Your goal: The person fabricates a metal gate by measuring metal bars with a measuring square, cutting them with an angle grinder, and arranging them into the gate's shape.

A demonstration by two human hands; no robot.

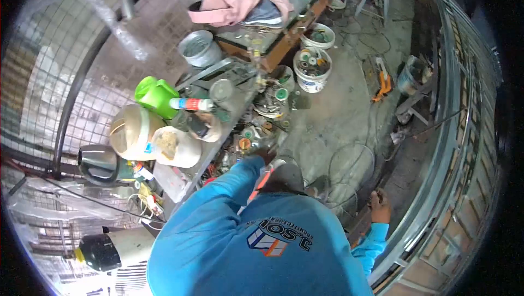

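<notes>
My left hand (267,154) reaches forward beside the cluttered bench edge, close to a heap of small round discs (244,143). It is dark and small in view, and its fingers do not show clearly. A red-orange strip with a pale edge (262,181) lies just below that hand, along my body. Out to the right, my right hand (380,204) hangs over the floor with loosely bent fingers apart, and nothing shows in it. A grey metal frame (417,217) stands to the right of that hand.
On the left bench are a green jug (155,97), a white tub (177,147) and a red-and-white canister (191,104). Buckets with discs (312,72) stand ahead. An orange tool (382,83) and loose cables (349,165) lie on the floor. A gas cylinder (117,249) is at lower left.
</notes>
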